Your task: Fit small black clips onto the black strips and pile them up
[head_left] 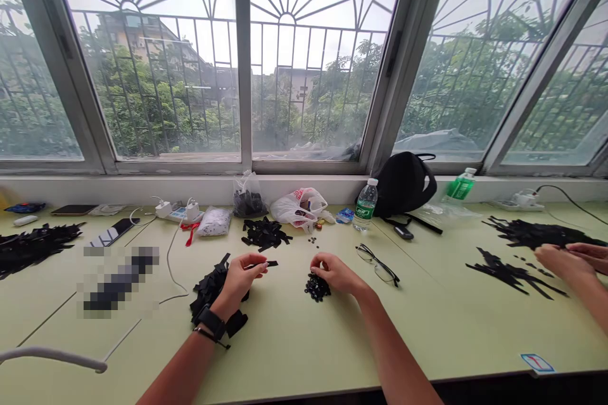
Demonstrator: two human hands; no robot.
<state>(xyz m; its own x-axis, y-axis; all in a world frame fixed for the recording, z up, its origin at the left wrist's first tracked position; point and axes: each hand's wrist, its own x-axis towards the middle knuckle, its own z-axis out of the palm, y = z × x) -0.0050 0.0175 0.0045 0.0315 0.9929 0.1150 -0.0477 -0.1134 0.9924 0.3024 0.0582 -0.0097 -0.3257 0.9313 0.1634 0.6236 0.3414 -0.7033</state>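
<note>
Between the thumb and fingers of my left hand (247,275) a short black strip (270,263) is pinched, its end pointing right. Under and beside that wrist lies a heap of black strips (205,294). My right hand (335,271) has its fingertips pressed together at the upper edge of a pile of small dark round pieces (317,289); whatever is between them is too small to make out. Farther back sits another pile of black strips (266,233), with a few loose small pieces (313,240) to its right.
Eyeglasses (379,264) lie right of my right hand. Behind stand a water bottle (365,205), a black bag (403,183), a white plastic bag (300,207) and a power strip (179,214) with cables. At right, another person's hands (570,259) work beside black strips (536,233).
</note>
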